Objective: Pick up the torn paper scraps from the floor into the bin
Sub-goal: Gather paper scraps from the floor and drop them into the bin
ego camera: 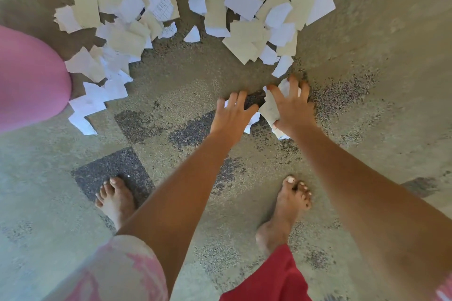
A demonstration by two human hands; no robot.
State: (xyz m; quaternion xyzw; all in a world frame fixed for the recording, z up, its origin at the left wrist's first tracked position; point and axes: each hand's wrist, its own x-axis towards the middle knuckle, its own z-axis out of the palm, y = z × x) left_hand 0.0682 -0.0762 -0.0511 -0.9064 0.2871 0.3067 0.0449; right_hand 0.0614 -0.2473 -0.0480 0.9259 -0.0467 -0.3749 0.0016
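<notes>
Most of the frame is mottled grey-green carpet (367, 56) with darker patches. Dozens of torn paper scraps (242, 1), white and cream, lie overlapping across the top, in one drift at upper left and another at upper centre and right. A smooth pink rounded object (29, 78) fills the left edge, touching the nearest scraps; what it is cannot be told. Two bare arms reach up from the bottom toward the centre, above two bare feet on the carpet: the left foot (117, 200) and the right foot (286, 210). The left hand (231, 117) is spread flat, fingers straight, resting on a white scrap (253, 118) that shows at its edges. Just beside it, the right hand (294, 112) grips a bundle of scraps (270, 107), thumb and fingers curled round it, below the right-hand drift.
</notes>
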